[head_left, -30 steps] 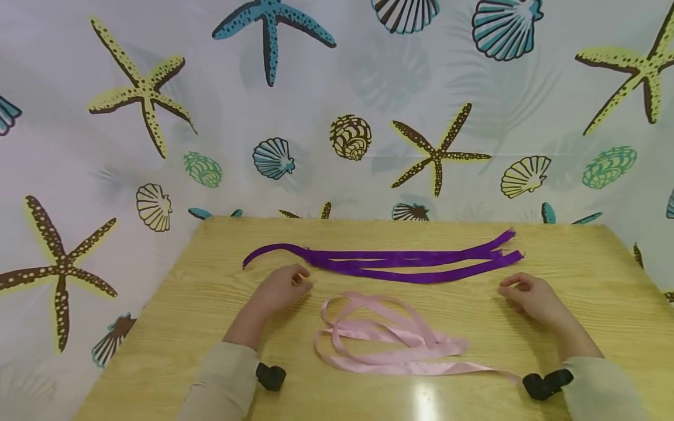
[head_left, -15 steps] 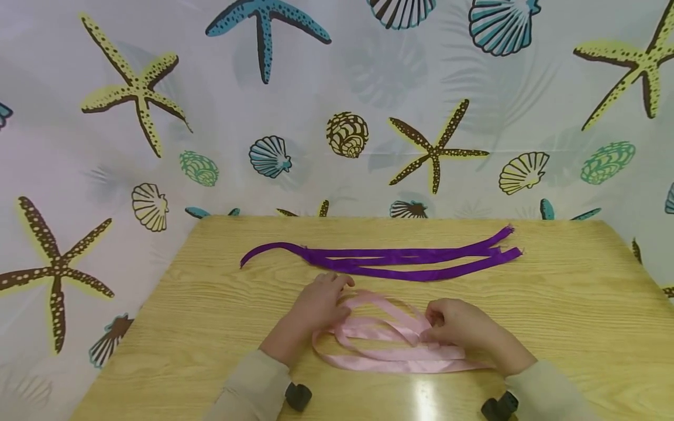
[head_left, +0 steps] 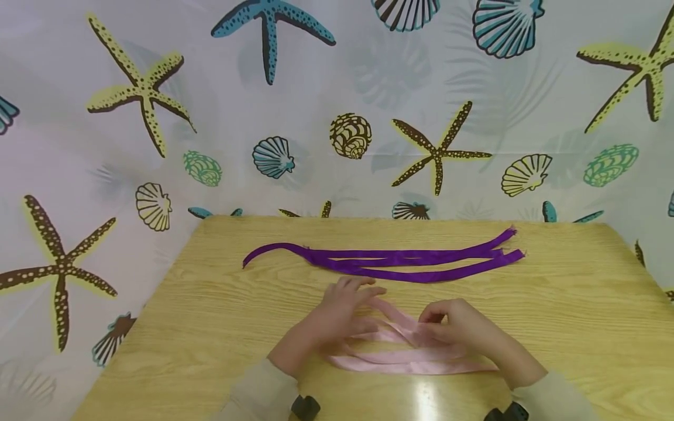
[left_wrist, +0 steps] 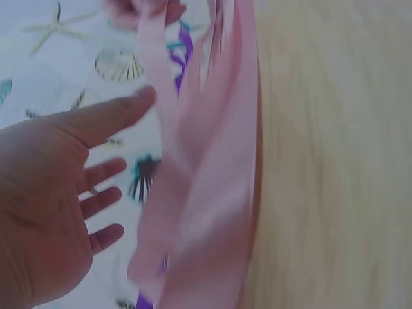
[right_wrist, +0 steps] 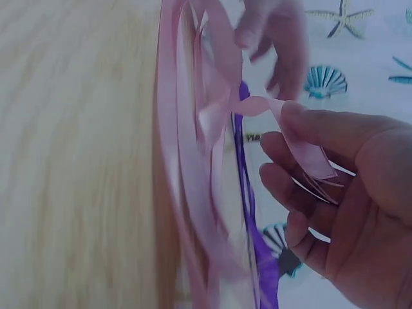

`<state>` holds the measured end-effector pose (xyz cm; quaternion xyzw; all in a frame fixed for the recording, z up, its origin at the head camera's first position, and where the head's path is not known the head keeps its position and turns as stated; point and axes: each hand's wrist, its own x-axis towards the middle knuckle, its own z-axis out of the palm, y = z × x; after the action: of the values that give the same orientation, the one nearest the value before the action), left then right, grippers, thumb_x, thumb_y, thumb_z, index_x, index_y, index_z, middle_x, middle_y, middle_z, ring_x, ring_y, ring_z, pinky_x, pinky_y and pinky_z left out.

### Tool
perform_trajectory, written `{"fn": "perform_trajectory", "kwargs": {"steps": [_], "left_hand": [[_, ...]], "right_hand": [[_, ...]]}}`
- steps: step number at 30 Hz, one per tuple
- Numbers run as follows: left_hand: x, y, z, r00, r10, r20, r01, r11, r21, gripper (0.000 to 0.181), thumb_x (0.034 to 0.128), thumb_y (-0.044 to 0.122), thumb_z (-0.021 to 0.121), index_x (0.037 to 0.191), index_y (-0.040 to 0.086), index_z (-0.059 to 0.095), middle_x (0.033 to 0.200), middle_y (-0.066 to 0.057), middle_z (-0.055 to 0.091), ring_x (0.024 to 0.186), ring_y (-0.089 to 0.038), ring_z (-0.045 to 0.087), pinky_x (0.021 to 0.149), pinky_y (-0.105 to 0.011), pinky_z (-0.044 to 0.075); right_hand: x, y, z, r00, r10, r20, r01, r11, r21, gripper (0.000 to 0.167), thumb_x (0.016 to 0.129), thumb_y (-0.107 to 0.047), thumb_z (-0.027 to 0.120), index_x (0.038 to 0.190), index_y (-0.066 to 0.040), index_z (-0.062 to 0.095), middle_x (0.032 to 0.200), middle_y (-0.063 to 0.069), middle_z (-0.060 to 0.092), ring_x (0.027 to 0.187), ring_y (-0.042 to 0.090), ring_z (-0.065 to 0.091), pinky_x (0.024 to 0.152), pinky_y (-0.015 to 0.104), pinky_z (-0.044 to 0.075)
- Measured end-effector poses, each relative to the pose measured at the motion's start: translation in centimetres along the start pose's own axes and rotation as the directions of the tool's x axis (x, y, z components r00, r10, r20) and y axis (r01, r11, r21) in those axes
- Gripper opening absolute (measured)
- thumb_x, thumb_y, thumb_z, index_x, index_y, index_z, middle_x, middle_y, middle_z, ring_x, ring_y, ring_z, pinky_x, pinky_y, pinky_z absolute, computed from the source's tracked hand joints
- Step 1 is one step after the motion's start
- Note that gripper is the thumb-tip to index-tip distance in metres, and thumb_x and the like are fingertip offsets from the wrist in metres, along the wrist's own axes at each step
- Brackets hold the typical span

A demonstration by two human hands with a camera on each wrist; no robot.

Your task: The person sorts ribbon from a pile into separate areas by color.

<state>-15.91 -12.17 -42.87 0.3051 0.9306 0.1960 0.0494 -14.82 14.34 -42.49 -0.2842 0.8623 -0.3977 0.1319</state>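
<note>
A loosely looped pink ribbon (head_left: 411,367) lies on the table below both hands. My right hand (head_left: 463,327) pinches it near one end between thumb and forefinger; in the right wrist view the short cut end (right_wrist: 310,154) hangs over the curled fingers. Over the left side of the loops is my left hand (head_left: 339,313), its fingers spread and holding nothing. The left wrist view has this hand (left_wrist: 48,199) beside the ribbon folds (left_wrist: 219,212), with a gap between thumb and ribbon. The hands cover part of the loops in the head view.
Purple ribbon strands (head_left: 421,276) lie stretched sideways across the table (head_left: 210,327), behind the pink one. A white cloth (head_left: 316,93) printed with starfish and shells hangs beyond the table's far edge. Black wrist cameras are strapped at both cuffs.
Both hands have come inward from either side to the pink ribbon. The right hand has taken hold of its end; the left has moved farther right over the loops. The purple ribbon stays put.
</note>
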Motion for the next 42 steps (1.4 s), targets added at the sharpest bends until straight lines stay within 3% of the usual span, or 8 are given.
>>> {"fn": "perform_trajectory", "kwargs": {"steps": [5,9,16,20,26,31,34,42], "left_hand": [[0.5,2.9,0.8,0.986,0.166,-0.009,-0.166,0.984,-0.066,0.035,0.0878,0.045,0.058,0.117,0.026,0.064,0.114,0.016,0.059,0.11,-0.006,0.048,0.096,-0.046,0.03],[0.6,3.6,1.2,0.983,0.174,-0.054,-0.177,0.983,-0.044,0.021,0.0892,0.039,0.059,0.095,0.024,0.072,0.09,0.019,0.064,0.087,0.001,0.055,0.092,-0.036,0.034],[0.4,2.9,1.2,0.98,0.159,-0.12,-0.169,0.983,-0.075,0.013,0.0868,0.027,0.066,0.084,0.017,0.074,0.08,0.013,0.067,0.077,-0.002,0.058,0.088,-0.027,0.039],[0.0,2.2,0.8,0.986,0.11,-0.121,-0.13,0.977,-0.169,0.012,0.0859,0.025,0.067,0.08,0.017,0.074,0.077,0.013,0.066,0.075,-0.003,0.056,0.074,-0.021,0.043],[-1.2,0.6,0.1,0.999,-0.041,-0.02,0.034,0.96,-0.277,0.017,0.0886,0.03,0.063,0.082,0.017,0.072,0.078,0.014,0.062,0.073,-0.004,0.053,0.068,-0.023,0.045],[-2.2,-0.7,-0.7,0.993,-0.108,0.039,0.115,0.936,-0.334,0.018,0.0898,0.032,0.061,0.087,0.018,0.072,0.076,0.009,0.063,0.065,-0.007,0.05,0.06,-0.025,0.044],[-2.8,-1.3,-1.3,0.986,-0.156,0.056,0.166,0.907,-0.388,0.019,0.09,0.033,0.06,0.088,0.018,0.071,0.075,0.006,0.062,0.064,-0.009,0.05,0.058,-0.025,0.044],[-4.1,-2.8,-2.3,0.966,-0.257,-0.01,0.225,0.862,-0.454,0.028,0.0915,0.036,0.057,0.099,0.012,0.071,0.08,0.002,0.064,0.071,-0.013,0.056,0.063,-0.028,0.046]], "right_hand": [[-0.3,-1.2,0.7,0.999,-0.035,-0.006,0.035,0.999,0.013,0.009,0.087,-0.022,0.066,0.082,-0.015,0.069,0.073,-0.009,0.063,0.065,0.004,0.051,0.058,0.023,0.045],[-0.7,-1.4,0.8,1.0,0.005,-0.018,-0.004,0.999,0.048,0.013,0.087,-0.026,0.066,0.08,-0.015,0.067,0.071,-0.005,0.063,0.062,0.006,0.053,0.056,0.024,0.046],[-1.0,-0.7,0.4,0.998,0.06,-0.017,-0.058,0.992,0.114,0.016,0.088,-0.028,0.064,0.082,-0.013,0.067,0.067,-0.001,0.06,0.058,0.009,0.053,0.052,0.025,0.045],[-1.3,-0.4,-0.1,0.997,0.068,-0.028,-0.063,0.987,0.149,0.017,0.088,-0.026,0.065,0.082,-0.009,0.065,0.065,0.0,0.058,0.056,0.011,0.052,0.051,0.024,0.045],[-2.3,0.6,-1.3,0.995,0.098,-0.014,-0.092,0.963,0.252,0.02,0.089,-0.021,0.063,0.084,-0.002,0.061,0.07,0.009,0.059,0.06,0.018,0.056,0.053,0.027,0.047],[-3.1,2.0,-2.2,0.995,0.097,-0.024,-0.084,0.94,0.33,0.02,0.09,-0.018,0.061,0.085,0.001,0.06,0.069,0.014,0.06,0.06,0.021,0.057,0.055,0.031,0.049],[-3.5,2.8,-2.6,0.992,0.126,-0.03,-0.106,0.923,0.37,0.023,0.091,-0.02,0.06,0.086,0.002,0.059,0.067,0.01,0.058,0.06,0.022,0.056,0.057,0.031,0.047],[-4.7,4.0,-3.7,0.971,0.22,-0.094,-0.156,0.88,0.449,0.024,0.093,-0.022,0.057,0.089,0.002,0.056,0.066,0.003,0.057,0.06,0.022,0.05,0.058,0.031,0.042]]}}
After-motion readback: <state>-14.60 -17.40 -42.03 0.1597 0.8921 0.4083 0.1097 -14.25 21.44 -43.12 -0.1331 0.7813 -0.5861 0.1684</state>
